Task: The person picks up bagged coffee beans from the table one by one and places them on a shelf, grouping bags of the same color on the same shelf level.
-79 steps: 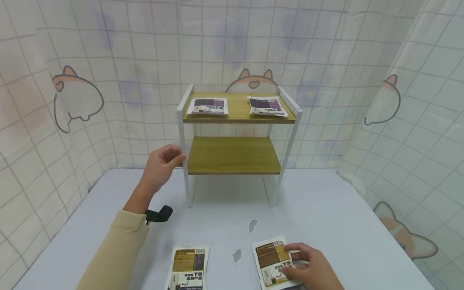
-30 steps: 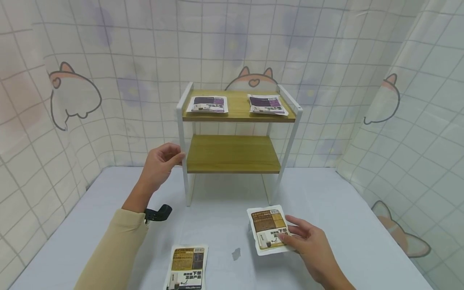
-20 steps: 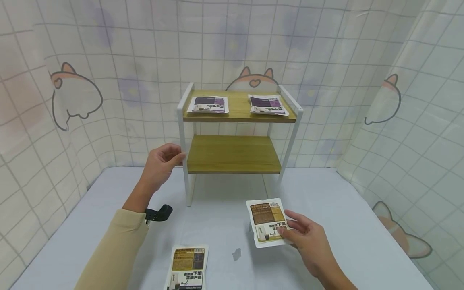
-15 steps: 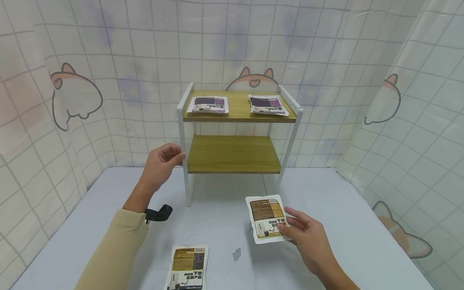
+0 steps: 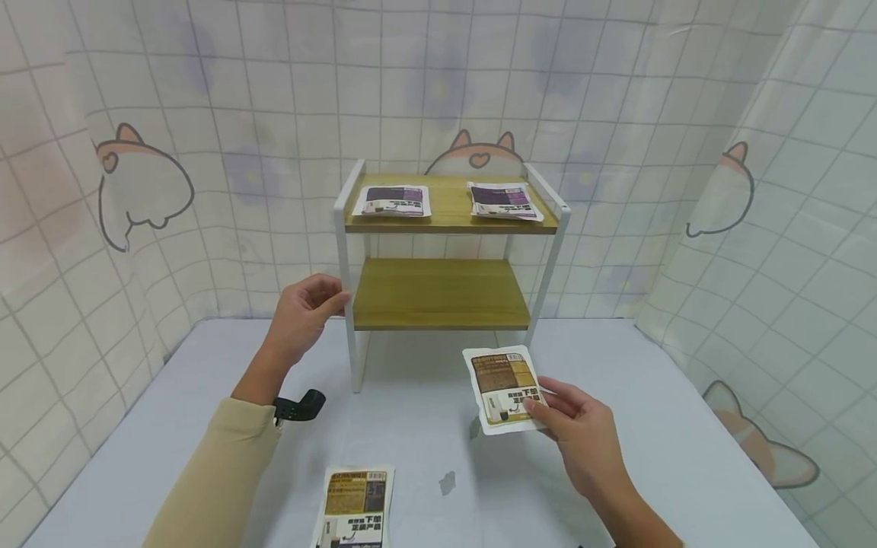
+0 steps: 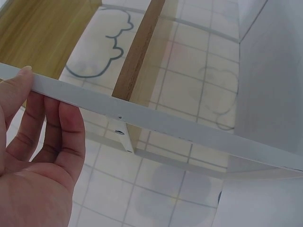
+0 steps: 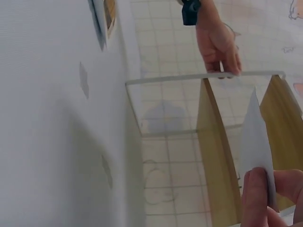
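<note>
Some room between packet point(image 5: 503, 380) and shelf edge point(image 5: 441, 328)

A plain beige sleeve point(image 5: 219, 472) ends beside a black wristband point(image 5: 285, 409) (with a stubby, rounded black block point(image 5: 313, 403) attached).

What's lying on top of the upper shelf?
The upper shelf bears a left purple packet and a right purple packet; bare wood shows between. Anything beneath either is covered.

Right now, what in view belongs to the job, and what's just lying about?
Job: right hand holding brown packet; left hand gripping rack; probably tabletop brown packet, left purple packet, right purple packet.

Incidental: patterned backdrop, black wrist device, nearer grey patch.
</note>
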A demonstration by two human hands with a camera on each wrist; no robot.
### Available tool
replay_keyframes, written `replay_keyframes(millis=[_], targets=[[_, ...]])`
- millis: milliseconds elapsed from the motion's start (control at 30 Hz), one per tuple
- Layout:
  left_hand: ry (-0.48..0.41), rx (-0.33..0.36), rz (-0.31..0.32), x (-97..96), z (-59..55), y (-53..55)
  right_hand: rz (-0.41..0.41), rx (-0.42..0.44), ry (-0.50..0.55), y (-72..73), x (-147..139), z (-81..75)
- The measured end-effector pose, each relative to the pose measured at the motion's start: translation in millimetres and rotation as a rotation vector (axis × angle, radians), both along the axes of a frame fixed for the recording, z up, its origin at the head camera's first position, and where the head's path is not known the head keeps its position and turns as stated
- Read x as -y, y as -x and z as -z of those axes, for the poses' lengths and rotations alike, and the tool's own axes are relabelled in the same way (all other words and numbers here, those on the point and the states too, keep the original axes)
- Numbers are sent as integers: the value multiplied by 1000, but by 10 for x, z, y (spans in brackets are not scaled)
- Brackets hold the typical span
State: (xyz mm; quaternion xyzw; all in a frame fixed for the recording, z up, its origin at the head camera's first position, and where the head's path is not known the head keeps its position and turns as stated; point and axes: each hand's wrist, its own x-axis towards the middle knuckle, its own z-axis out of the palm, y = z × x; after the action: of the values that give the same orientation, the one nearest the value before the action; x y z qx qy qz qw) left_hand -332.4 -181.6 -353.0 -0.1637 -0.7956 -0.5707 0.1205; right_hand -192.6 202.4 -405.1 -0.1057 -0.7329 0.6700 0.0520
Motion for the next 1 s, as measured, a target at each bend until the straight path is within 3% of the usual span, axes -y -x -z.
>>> replay_keyframes(millis=[433, 1000], targets=[[-1, -12, 1, 7, 1, 3, 47, -54, -21, 126, 69, -115], [0, -7, -2, -3, 8, 1, 116, -138, 74, 328, 176, -120]])
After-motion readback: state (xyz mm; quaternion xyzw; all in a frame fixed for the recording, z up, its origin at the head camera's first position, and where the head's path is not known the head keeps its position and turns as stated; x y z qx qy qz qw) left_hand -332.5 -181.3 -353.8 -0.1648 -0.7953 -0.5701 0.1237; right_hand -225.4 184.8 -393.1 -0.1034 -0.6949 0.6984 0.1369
